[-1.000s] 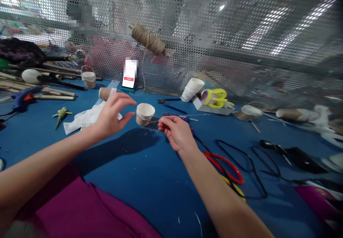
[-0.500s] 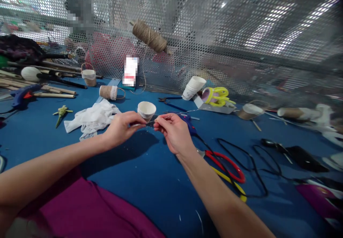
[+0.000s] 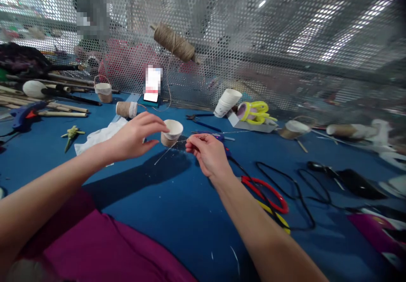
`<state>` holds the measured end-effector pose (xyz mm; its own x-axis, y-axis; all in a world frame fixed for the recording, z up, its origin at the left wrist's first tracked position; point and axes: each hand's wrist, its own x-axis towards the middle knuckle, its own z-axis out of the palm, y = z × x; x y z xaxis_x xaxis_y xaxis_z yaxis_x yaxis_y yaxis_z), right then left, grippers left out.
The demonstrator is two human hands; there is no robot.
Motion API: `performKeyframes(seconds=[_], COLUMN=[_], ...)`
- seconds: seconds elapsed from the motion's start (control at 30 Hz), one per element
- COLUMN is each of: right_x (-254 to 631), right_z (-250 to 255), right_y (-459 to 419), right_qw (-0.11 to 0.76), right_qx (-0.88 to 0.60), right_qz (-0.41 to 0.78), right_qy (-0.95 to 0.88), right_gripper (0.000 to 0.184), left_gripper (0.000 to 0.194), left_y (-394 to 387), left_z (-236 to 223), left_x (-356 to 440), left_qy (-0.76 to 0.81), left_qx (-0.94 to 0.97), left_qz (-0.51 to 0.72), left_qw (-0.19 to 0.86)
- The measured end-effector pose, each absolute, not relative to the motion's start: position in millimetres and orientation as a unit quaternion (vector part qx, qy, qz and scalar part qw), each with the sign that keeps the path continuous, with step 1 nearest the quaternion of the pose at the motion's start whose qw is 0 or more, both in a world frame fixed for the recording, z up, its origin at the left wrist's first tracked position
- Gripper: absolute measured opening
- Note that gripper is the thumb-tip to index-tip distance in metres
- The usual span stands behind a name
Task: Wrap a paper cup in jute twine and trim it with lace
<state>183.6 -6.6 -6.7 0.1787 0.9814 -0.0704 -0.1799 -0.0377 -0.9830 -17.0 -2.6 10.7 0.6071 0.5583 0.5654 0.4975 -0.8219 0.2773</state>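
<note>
My right hand [image 3: 204,153] pinches a thin, pale, wire-like strand [image 3: 164,155] between thumb and fingertips. One end of the strand slants down to the left; the other stretches off to the right above a blue glue gun, which is partly hidden by that hand. My left hand [image 3: 136,135] is open, fingers apart and holding nothing, its fingertips by the rim of a small white paper cup [image 3: 171,137] with a brown wrapped lower part. The cup stands upright on the blue table between both hands. White lace fabric [image 3: 91,142] lies partly behind my left hand.
Red-handled scissors [image 3: 272,195] and black cord lie to the right. Farther back are pliers [image 3: 203,123], stacked white cups [image 3: 227,102] and a tape roll [image 3: 247,112] with yellow loops. A twine spool [image 3: 174,43] hangs on the mesh. Sticks and another glue gun [image 3: 23,115] lie left.
My left hand has let go of the strand, opened, and moved up and left. The strand's left end now hangs free, and my right hand still pinches it.
</note>
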Motion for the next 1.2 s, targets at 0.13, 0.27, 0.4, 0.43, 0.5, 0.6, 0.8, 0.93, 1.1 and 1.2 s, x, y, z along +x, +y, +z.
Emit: performKeyframes(seconds=[0.13,0.27,0.4,0.43,0.5,0.6,0.8,0.93,1.1,1.2], right_x=[181,179,179,179,179,179,178,176,173,173], right_z=[-9,-10,-9,-8,-8,-8,-9,-9,-8,-8], right_y=[-9,-11,-11,-12,-12,-13,-13,-14,-16,-16], right_qw=[0.564,0.557,0.551,0.549,0.545,0.542,0.552,0.569,0.587,0.586], right_qx=[-0.518,-0.523,-0.524,-0.524,-0.523,-0.523,-0.515,-0.501,-0.49,-0.494], right_qz=[0.509,0.508,0.512,0.514,0.519,0.524,0.521,0.514,0.496,0.486], right_qy=[-0.393,-0.398,-0.399,-0.399,-0.399,-0.398,-0.398,-0.401,-0.412,-0.42], right_gripper=[0.009,0.009,0.009,0.008,0.008,0.009,0.011,0.012,0.012,0.013], left_gripper=[0.023,0.018,0.019,0.02,0.023,0.024,0.022,0.018,0.013,0.02], left_y=[-14,-18,-15,-14,-12,-12,-15,-10,-3,0], left_z=[4,-6,-10,-11,-12,-13,-15,-18,-30,-33], left_x=[-5,4,3,3,2,2,2,4,11,10], left_qy=[0.235,0.241,0.229,0.223,0.211,0.207,0.25,0.305,0.425,0.423], left_qx=[0.922,0.916,0.921,0.921,0.918,0.91,0.902,0.884,0.609,0.581], left_qz=[0.211,0.181,0.169,0.175,0.195,0.229,0.279,0.354,0.428,0.391], left_qw=[-0.223,-0.265,-0.265,-0.268,-0.273,-0.278,-0.214,-0.018,0.515,0.575])
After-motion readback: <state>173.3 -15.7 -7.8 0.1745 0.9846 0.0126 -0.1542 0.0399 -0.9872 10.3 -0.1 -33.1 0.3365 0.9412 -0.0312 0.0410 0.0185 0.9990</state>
